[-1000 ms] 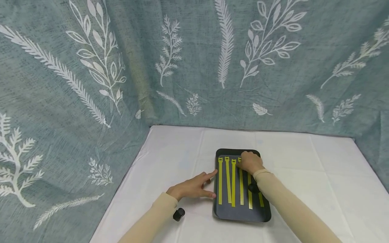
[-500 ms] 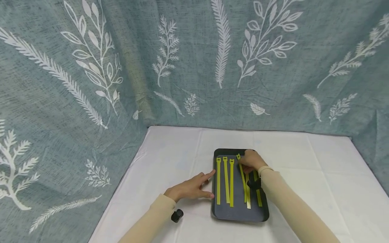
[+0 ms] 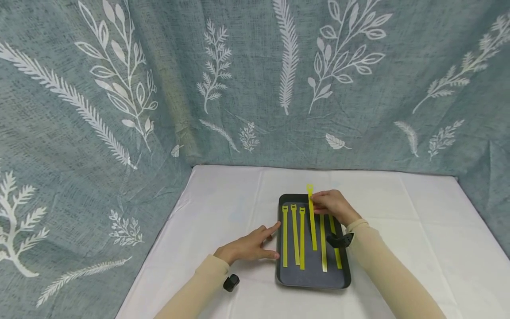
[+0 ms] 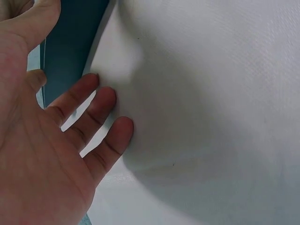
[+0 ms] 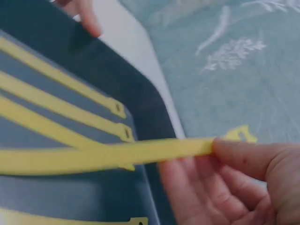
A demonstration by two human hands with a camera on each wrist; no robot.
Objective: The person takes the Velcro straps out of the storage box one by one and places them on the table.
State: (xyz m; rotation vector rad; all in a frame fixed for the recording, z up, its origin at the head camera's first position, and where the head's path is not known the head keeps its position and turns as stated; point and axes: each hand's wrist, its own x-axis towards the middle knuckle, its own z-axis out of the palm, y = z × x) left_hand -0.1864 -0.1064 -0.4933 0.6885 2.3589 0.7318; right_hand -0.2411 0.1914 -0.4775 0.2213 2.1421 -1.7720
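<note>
My right hand pinches a yellow hook-and-loop cable tie near its slotted head. In the right wrist view the thumb lies over the held tie, and the rest of the strap stretches out over the tray. Below it is a dark rectangular tray, with more yellow ties laid lengthwise inside. Three of them, including one tie, lie on the left; the others are to the right, partly hidden by my right hand and wrist. My left hand has its fingers spread, index finger and thumb at the tray's left rim.
A white cloth covers the table under the tray. Behind and to the left hangs a blue-green curtain with white leaf prints. Black wrist devices show at the left wrist and the right wrist.
My right hand has picked one cable tie up from the row in the tray and raised it, its head now above the far rim. My left hand stays at the left rim.
</note>
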